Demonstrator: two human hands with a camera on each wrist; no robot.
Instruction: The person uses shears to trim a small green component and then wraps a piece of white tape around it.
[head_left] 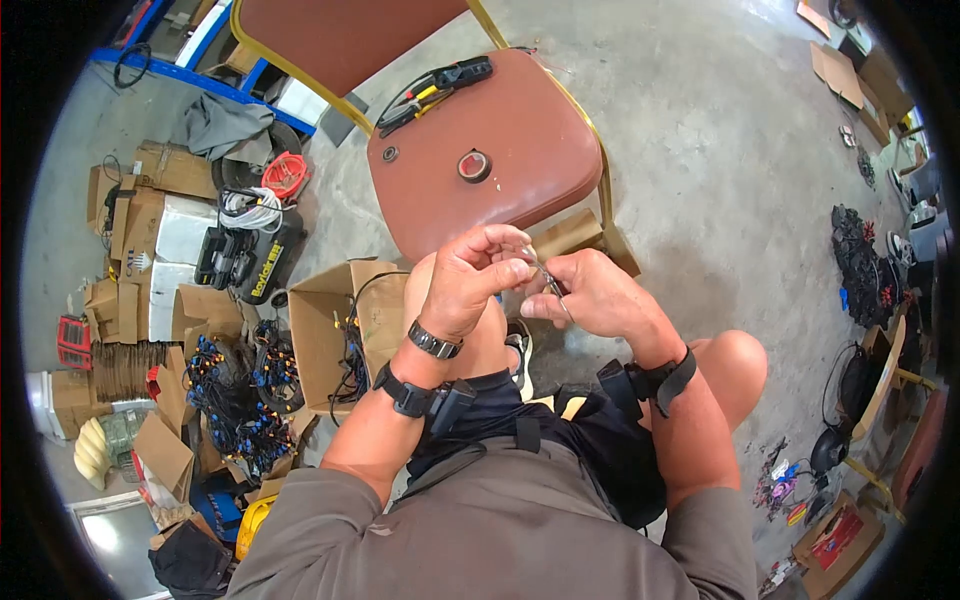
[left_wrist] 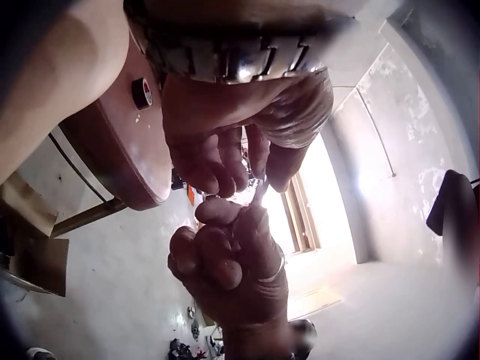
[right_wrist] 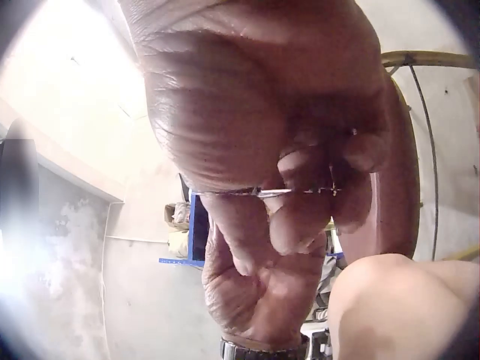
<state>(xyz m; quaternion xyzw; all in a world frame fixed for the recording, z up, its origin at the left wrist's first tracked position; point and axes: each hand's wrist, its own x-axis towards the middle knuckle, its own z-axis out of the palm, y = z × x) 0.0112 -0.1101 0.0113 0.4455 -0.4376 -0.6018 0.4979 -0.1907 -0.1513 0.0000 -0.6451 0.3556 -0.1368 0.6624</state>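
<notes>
Both hands meet over the knees in the head view, just in front of the chair. My right hand (head_left: 600,293) grips a slim silver metal tool (head_left: 553,284) between thumb and curled fingers. In the right wrist view this thin metal tool (right_wrist: 274,193) crosses the fingers, its ends partly hidden. My left hand (head_left: 470,283) has thumb and forefinger brought together on a thin, wire-like piece (left_wrist: 260,192), close to the right fingertips. I cannot tell exactly what that piece is. On the brown chair seat (head_left: 540,130) lie a roll of black tape (head_left: 474,166) and a small dark ring (head_left: 390,154).
A clamp-meter-like black tool (head_left: 462,73) with cables lies toward the chair's back. An open cardboard box (head_left: 320,350) stands left of the knees, beside bundled wires (head_left: 235,400) and a black air compressor (head_left: 262,262). Dark wire heaps (head_left: 862,265) lie on the floor at right.
</notes>
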